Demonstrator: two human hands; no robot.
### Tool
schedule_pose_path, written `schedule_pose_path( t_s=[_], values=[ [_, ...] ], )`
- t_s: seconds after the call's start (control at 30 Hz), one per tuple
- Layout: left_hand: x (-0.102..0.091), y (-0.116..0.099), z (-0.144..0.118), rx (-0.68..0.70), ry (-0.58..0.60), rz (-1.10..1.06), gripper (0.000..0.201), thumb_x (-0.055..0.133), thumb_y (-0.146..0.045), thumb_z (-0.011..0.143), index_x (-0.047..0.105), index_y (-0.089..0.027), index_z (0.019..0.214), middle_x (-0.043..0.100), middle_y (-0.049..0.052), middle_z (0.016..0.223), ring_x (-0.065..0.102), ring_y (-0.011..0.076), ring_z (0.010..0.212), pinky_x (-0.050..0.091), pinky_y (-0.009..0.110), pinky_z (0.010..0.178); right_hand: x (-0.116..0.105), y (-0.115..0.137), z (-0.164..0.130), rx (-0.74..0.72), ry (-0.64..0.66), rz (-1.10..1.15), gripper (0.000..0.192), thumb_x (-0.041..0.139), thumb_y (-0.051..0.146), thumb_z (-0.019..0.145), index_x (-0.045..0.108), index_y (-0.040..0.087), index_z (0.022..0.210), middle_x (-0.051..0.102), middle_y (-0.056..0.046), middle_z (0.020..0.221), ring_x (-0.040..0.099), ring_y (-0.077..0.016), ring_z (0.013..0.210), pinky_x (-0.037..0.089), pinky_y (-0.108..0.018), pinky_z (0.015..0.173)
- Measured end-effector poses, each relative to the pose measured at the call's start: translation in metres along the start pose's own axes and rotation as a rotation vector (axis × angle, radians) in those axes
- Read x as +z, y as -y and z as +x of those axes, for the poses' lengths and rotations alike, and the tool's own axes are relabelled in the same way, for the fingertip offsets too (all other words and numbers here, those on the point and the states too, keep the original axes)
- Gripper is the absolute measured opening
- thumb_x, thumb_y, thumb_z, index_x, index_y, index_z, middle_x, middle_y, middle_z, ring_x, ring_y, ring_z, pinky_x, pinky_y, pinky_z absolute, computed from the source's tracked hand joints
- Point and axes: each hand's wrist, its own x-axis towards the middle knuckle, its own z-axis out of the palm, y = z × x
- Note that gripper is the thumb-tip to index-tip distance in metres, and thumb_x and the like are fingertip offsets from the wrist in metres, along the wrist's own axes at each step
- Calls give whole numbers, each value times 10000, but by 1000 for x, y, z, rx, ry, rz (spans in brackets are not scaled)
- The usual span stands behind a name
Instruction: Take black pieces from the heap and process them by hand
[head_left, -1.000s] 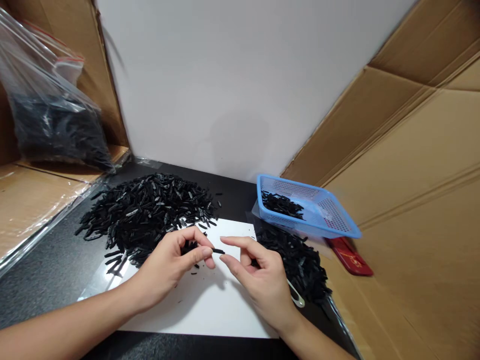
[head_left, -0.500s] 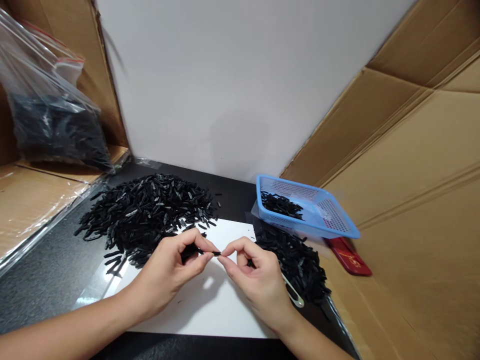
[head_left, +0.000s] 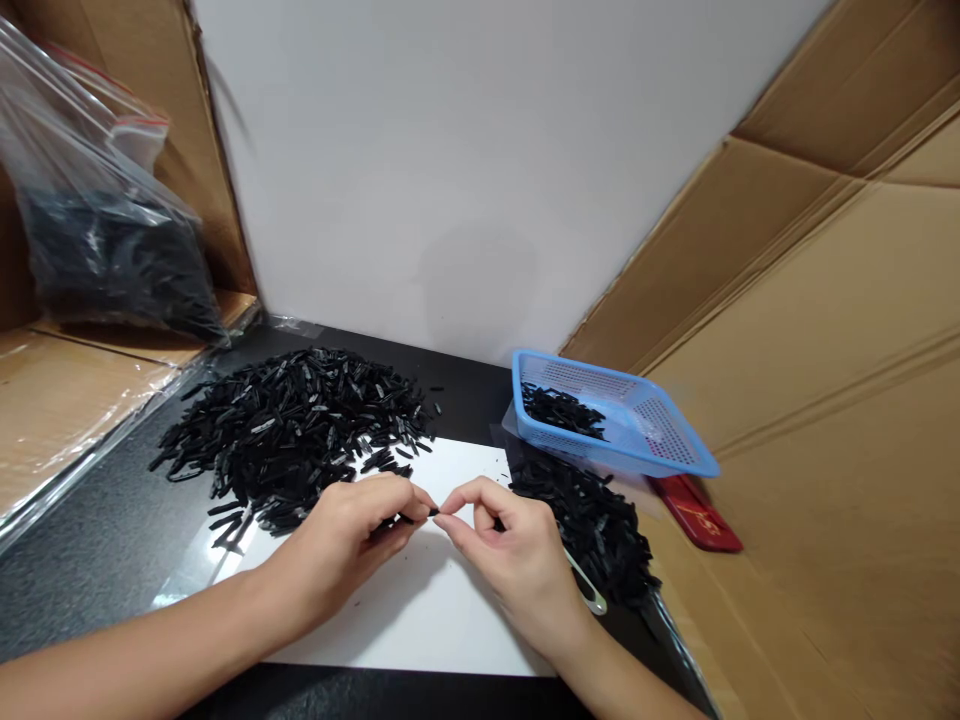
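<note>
Left hand (head_left: 352, 545) and right hand (head_left: 510, 560) are meeting fingertip to fingertip over the flat white sheet (head_left: 420, 620), both pinched on the same small black plastic strip (head_left: 433, 512). Only a tiny bit of that strip peeks out between the thumbs and forefingers, so its shape is pretty much hidden. The other fingers on each hand are curled in loosely, and both hands hover just above the sheet, near its far edge.

To the left, touching the sheet's far corner, there's a big loose heap of black plastic strips (head_left: 292, 425) spread over the dark tabletop (head_left: 90, 560). On the right side sits a smaller pile of the same black pieces (head_left: 600, 535), just beside the right hand, with a thin silvery metal tool (head_left: 589, 590) poking out at its near edge. Behind that pile is a shallow blue perforated plastic basket (head_left: 660, 425) with a few more black strips in its left end. A flat red item (head_left: 701, 515) lies under the basket's right edge. Far left, a clear plastic bag of black parts (head_left: 105, 240) leans on the brown cardboard wall (head_left: 825, 400).
</note>
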Motion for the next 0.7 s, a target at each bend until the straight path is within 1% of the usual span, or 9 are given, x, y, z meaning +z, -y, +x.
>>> schedule_pose_path(
  t_s=[0.2, 0.3, 0.37, 0.47, 0.53, 0.6, 0.7],
  values=[
    [-4, -2, 0, 94, 93, 101, 196, 460, -84, 903, 619, -187, 852, 709, 36, 858, 643, 146, 742, 473, 229, 662, -2, 3, 0, 59, 93, -34, 61, 617, 192, 776, 645, 167, 728, 230, 113, 493, 264, -84, 451, 218, -211, 461],
    [-5, -5, 1, 101, 92, 80, 209, 451, -92, 903, 628, -189, 850, 718, 42, 870, 647, 152, 754, 474, 236, 669, -2, 5, 0, 60, 105, -17, 52, 598, 183, 766, 614, 171, 717, 239, 115, 490, 266, -81, 447, 230, -204, 458],
    [-5, -6, 1, 51, 62, -2, 181, 484, -99, 885, 631, -190, 832, 732, 41, 883, 669, 161, 788, 484, 243, 702, -2, 6, 0, 47, 92, 3, 42, 590, 177, 758, 601, 173, 717, 244, 118, 490, 262, -79, 442, 232, -201, 454],
    [-6, -9, 2, -98, 29, -155, 134, 543, -122, 861, 636, -192, 795, 745, 30, 860, 685, 178, 843, 490, 252, 746, -3, 6, 0, 18, 53, 24, 36, 587, 168, 748, 590, 175, 713, 245, 119, 494, 255, -76, 439, 236, -202, 454],
    [-7, -10, 3, -182, 23, -215, 119, 561, -154, 865, 649, -195, 795, 745, 22, 853, 678, 183, 856, 484, 258, 751, -4, 6, 0, -12, 23, 29, 51, 583, 172, 761, 581, 177, 710, 253, 115, 503, 264, -78, 445, 249, -206, 461],
    [-8, -10, 5, -232, 10, -237, 113, 572, -201, 873, 662, -199, 804, 742, 20, 866, 666, 188, 859, 474, 268, 745, -7, 6, 0, -54, -7, 20, 47, 585, 188, 785, 589, 178, 739, 258, 112, 513, 268, -81, 449, 254, -210, 462],
    [-9, -9, 6, -262, -1, -262, 126, 580, -250, 879, 666, -202, 801, 739, 20, 878, 652, 196, 875, 459, 280, 754, -9, 5, -1, -124, -45, -31, 36, 595, 199, 809, 619, 180, 790, 247, 108, 523, 266, -84, 445, 249, -217, 456]
  ],
)
